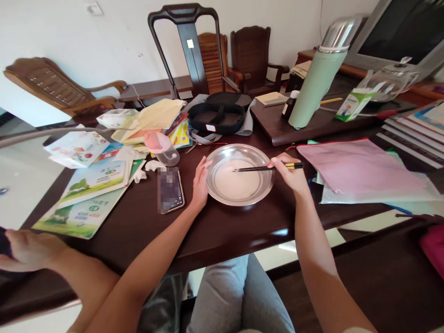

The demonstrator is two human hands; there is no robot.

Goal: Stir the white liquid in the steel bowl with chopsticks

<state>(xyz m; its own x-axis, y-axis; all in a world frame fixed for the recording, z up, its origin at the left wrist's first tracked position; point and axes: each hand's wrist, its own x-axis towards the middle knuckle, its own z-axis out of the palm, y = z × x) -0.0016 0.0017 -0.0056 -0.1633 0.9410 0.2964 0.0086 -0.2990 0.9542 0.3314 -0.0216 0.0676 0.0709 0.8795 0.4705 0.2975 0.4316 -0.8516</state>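
A shallow steel bowl (222, 194) holding a white mass sits on the dark wooden table (215, 231). My left hand (200, 182) rests against the bowl's left rim, fingers held together and bracing it. My right hand (289, 172) is closed on a pair of black chopsticks (265, 168) whose tips lie in the white mass at the bowl's middle. A phone (169, 189) lies flat just left of my left hand.
Booklets (90, 194), papers and a pink bottle (163, 147) crowd the left side. A black lunch box (217, 118), a green thermos (317, 78) and a pink folder (360, 166) lie behind and right. Another person's foot (27, 249) rests at the table's left edge.
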